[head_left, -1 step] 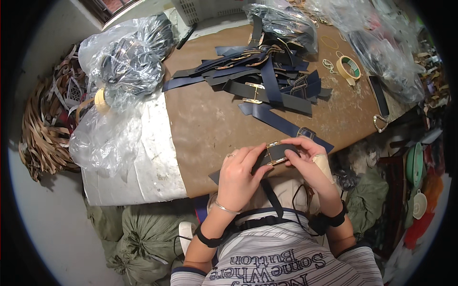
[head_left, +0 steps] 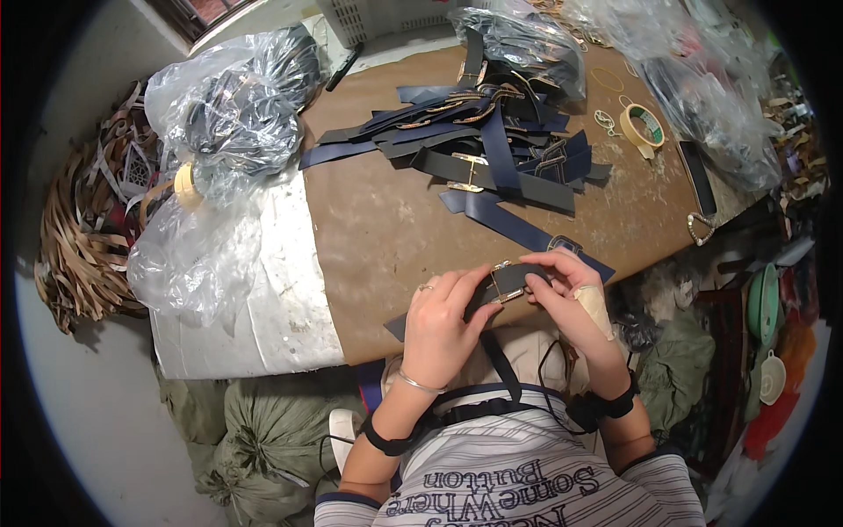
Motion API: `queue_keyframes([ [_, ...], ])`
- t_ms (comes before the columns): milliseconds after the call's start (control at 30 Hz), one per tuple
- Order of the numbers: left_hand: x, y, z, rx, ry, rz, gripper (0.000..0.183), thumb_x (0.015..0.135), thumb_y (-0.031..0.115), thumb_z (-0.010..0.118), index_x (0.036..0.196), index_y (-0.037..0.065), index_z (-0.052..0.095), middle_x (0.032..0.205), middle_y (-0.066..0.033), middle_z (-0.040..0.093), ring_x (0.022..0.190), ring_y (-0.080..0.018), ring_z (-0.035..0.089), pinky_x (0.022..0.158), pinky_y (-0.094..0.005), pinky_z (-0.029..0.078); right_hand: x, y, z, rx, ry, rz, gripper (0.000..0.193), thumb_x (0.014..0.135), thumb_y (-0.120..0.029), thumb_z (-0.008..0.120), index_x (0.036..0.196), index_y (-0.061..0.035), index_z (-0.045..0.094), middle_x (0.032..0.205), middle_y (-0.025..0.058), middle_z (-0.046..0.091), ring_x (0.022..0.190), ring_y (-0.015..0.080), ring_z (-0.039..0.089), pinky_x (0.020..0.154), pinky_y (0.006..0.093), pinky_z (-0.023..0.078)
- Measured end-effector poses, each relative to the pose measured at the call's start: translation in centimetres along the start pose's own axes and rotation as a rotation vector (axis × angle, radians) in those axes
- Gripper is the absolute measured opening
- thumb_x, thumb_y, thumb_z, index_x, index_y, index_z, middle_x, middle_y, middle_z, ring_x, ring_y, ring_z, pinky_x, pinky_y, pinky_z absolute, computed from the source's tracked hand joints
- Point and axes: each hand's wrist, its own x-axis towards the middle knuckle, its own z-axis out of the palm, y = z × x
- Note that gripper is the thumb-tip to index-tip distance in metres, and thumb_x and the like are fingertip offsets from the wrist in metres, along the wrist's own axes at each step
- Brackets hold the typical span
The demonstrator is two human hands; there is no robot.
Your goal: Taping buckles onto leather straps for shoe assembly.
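Note:
Both my hands hold a dark strap with a gold-coloured buckle at the table's front edge. The strap (head_left: 508,280) runs through the buckle (head_left: 510,297), and its tail end sticks out beyond my left hand. My left hand (head_left: 439,321) pinches the strap on the buckle's left side, fingertips close to the frame. On the other side, my right hand (head_left: 569,290) grips the strap with thumb and fingers, covering that end. Just beyond my right hand lies a navy strap with a buckle (head_left: 563,246).
A heap of navy and black buckled straps (head_left: 492,132) lies on the brown table covering (head_left: 378,255). Plastic bags (head_left: 237,114) sit at left. A tape roll (head_left: 642,126) and a dark flat object (head_left: 695,176) lie at right. Tan strips (head_left: 75,237) hang at far left; green sacks (head_left: 272,430) stand below.

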Motion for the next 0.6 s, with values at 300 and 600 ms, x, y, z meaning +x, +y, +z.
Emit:
queue_keyframes([
  [300,0.4,0.4,0.9,0.021,0.011,-0.028,0.026,0.076,0.013,0.084,0.1,0.009,0.073,0.105,-0.009,0.068,0.093,-0.0302,0.063,0.081,-0.0397,0.051,0.9,-0.6,-0.5,0.006,-0.021,0.064,0.029,0.092,0.003,0.065,0.12,-0.0037,0.07,0.1,-0.001,0.06,0.078,0.0022,0.054,0.068,0.0179,0.046],
  [600,0.9,1.0,0.6,0.262,-0.021,-0.008,0.039,0.087,0.021,0.077,0.123,0.009,0.071,0.103,-0.0063,0.065,0.093,-0.0266,0.059,0.083,-0.0402,0.044,2.5,-2.5,-7.1,-0.099,0.047,-0.049,0.025,0.095,0.003,0.065,0.12,0.0,0.07,0.105,0.0011,0.061,0.084,0.0037,0.062,0.07,0.0177,0.053],
])
